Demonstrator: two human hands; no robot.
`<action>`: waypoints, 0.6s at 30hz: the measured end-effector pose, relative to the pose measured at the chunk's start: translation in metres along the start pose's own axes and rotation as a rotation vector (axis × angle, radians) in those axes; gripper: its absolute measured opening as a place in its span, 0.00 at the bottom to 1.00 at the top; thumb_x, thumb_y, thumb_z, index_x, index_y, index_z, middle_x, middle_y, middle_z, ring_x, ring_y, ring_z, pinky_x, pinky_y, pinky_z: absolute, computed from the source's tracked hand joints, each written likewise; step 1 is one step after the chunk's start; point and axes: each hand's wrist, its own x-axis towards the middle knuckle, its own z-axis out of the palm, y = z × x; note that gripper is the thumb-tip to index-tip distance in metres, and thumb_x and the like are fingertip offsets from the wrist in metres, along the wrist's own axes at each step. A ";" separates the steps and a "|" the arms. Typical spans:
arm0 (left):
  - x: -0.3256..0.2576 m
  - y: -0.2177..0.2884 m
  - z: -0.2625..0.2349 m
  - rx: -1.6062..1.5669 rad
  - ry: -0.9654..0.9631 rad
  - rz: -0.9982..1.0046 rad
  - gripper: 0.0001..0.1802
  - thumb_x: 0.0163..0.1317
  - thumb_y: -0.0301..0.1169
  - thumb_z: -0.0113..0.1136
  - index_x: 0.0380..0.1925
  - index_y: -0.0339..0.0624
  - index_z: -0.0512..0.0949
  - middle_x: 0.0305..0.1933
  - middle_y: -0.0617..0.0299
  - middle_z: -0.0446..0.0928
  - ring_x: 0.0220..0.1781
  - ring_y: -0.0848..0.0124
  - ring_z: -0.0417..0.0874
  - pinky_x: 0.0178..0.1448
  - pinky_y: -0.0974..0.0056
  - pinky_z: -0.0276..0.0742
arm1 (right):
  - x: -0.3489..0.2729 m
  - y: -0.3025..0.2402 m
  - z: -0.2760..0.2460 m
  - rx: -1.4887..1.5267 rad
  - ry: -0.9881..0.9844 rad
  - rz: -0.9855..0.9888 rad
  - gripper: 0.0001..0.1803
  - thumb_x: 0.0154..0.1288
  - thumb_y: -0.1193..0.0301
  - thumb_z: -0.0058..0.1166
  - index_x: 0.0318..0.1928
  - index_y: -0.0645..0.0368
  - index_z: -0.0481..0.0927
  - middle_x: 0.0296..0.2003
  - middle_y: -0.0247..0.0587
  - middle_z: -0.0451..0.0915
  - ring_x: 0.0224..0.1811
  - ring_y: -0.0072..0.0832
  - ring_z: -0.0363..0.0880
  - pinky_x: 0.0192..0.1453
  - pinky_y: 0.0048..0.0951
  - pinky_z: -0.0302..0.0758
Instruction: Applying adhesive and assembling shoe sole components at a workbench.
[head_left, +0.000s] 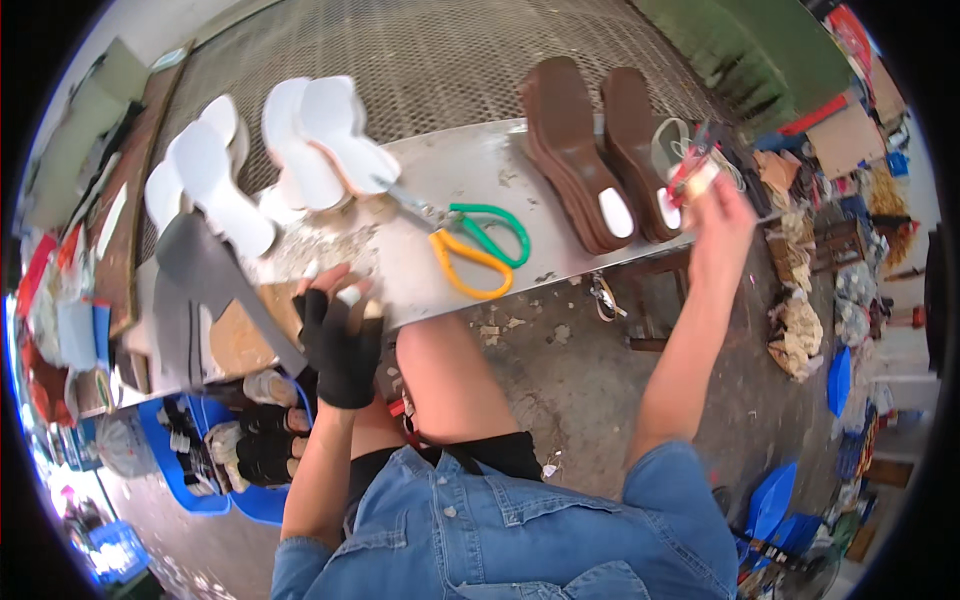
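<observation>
My left hand (342, 330), in a black fingerless glove with white wraps on some fingertips, rests at the table's front edge. Its fingers are apart and seem to hold nothing. Beside it lie a tan flat piece (240, 328) and dark grey cut sheets (195, 290). At the bench's right end, my bare right hand (720, 215) is closed around a small red tool (690, 172); motion blur hides its exact kind. Just left of that hand stand two stacks of brown shoe soles (572, 150) (630, 130) with white heel patches. Scissors (465, 240) with one green and one yellow handle lie mid-table.
White sole-shaped pieces (335, 125) are grouped at the table's back left, with more white soles (210, 175) farther left. Metal mesh (450, 60) lies behind the table (430, 165). Blue bins (185, 470) holding footwear sit below left. Scraps and bags (800, 335) litter the right-hand floor.
</observation>
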 end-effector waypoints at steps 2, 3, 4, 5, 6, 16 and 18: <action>0.003 0.013 -0.008 -0.340 -0.034 -0.125 0.10 0.51 0.24 0.59 0.35 0.42 0.79 0.41 0.56 0.76 0.44 0.61 0.77 0.51 0.61 0.70 | -0.067 -0.013 0.044 0.365 -0.266 0.163 0.13 0.61 0.75 0.53 0.46 0.66 0.77 0.33 0.37 0.81 0.29 0.17 0.77 0.30 0.15 0.71; 0.005 0.025 -0.016 -0.590 -0.065 -0.226 0.09 0.52 0.25 0.60 0.36 0.42 0.79 0.39 0.56 0.76 0.41 0.65 0.77 0.45 0.64 0.72 | -0.091 -0.015 0.059 0.477 -0.470 0.280 0.13 0.61 0.77 0.52 0.47 0.67 0.76 0.35 0.37 0.81 0.30 0.16 0.77 0.31 0.13 0.70; 0.011 0.034 -0.023 -0.667 -0.131 -0.206 0.10 0.53 0.26 0.60 0.37 0.41 0.79 0.37 0.57 0.76 0.38 0.69 0.77 0.42 0.67 0.72 | -0.105 -0.020 0.075 0.498 -0.466 0.279 0.13 0.61 0.78 0.51 0.47 0.67 0.76 0.36 0.37 0.81 0.31 0.17 0.77 0.32 0.14 0.71; 0.014 0.037 -0.030 -0.732 -0.185 -0.194 0.10 0.54 0.26 0.60 0.39 0.41 0.79 0.35 0.59 0.76 0.36 0.73 0.77 0.40 0.71 0.71 | -0.114 -0.022 0.094 0.525 -0.477 0.280 0.13 0.61 0.79 0.51 0.47 0.67 0.75 0.36 0.38 0.80 0.31 0.17 0.78 0.33 0.14 0.72; 0.014 0.038 -0.034 -0.822 -0.229 -0.327 0.11 0.55 0.26 0.60 0.40 0.41 0.79 0.33 0.61 0.75 0.34 0.75 0.76 0.39 0.71 0.71 | -0.116 -0.026 0.116 0.520 -0.325 0.255 0.12 0.62 0.78 0.50 0.46 0.66 0.76 0.36 0.38 0.80 0.30 0.18 0.77 0.30 0.16 0.71; -0.015 -0.017 -0.070 -1.116 -0.290 -0.512 0.18 0.61 0.30 0.53 0.50 0.35 0.74 0.42 0.63 0.77 0.46 0.77 0.75 0.52 0.69 0.70 | -0.182 -0.038 0.184 0.520 -0.773 0.407 0.09 0.63 0.75 0.49 0.44 0.63 0.75 0.36 0.37 0.80 0.30 0.21 0.79 0.32 0.21 0.76; -0.023 -0.027 -0.073 -1.220 -0.274 -0.559 0.16 0.61 0.29 0.54 0.49 0.36 0.75 0.43 0.62 0.77 0.46 0.76 0.76 0.51 0.69 0.71 | -0.207 -0.046 0.195 0.579 -0.812 0.429 0.09 0.64 0.75 0.49 0.44 0.63 0.75 0.36 0.37 0.80 0.30 0.21 0.79 0.32 0.20 0.76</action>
